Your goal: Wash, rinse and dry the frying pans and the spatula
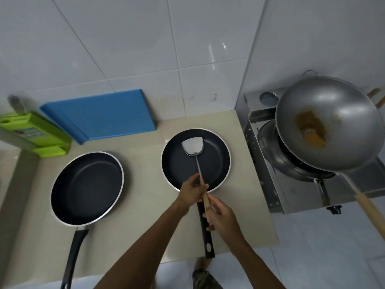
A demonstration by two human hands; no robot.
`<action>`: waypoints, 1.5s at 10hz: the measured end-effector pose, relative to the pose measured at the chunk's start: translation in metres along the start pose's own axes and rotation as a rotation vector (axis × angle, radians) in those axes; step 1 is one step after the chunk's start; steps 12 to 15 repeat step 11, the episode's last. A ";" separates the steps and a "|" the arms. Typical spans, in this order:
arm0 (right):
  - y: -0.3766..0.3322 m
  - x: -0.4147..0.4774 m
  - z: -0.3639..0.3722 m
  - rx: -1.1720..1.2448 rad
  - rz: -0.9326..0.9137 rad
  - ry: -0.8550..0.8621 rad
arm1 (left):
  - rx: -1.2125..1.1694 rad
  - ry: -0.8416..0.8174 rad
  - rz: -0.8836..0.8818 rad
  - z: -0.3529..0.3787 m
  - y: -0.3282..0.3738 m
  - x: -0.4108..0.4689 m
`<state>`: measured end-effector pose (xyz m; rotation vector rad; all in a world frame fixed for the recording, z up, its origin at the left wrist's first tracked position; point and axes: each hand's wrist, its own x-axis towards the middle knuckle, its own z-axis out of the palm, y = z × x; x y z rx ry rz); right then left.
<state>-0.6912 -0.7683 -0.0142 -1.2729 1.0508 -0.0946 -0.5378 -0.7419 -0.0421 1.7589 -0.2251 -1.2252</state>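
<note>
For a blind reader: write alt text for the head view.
A left hand and right hand hold a spatula, blade inside the right frying pan; the left frying pan lies beside it on the counter. A stained wok sits over the stove.

Both forearms bare to left hand (192,191) and right hand (221,215). Low in view, dark mottled camouflage-like garment (205,279), kind unclear.

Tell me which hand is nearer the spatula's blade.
Left. The left hand holds the spatula by its shaft, closer to the blade; the right hand holds the wooden end, farther back.
</note>
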 end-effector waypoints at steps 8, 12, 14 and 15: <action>0.021 0.034 0.000 -0.189 -0.005 -0.003 | 0.161 0.212 -0.155 -0.004 -0.017 0.010; 0.017 0.030 0.016 -0.613 -0.287 0.193 | 0.294 0.157 -0.063 -0.012 -0.017 -0.005; 0.017 0.030 0.016 -0.613 -0.287 0.193 | 0.294 0.157 -0.063 -0.012 -0.017 -0.005; 0.017 0.030 0.016 -0.613 -0.287 0.193 | 0.294 0.157 -0.063 -0.012 -0.017 -0.005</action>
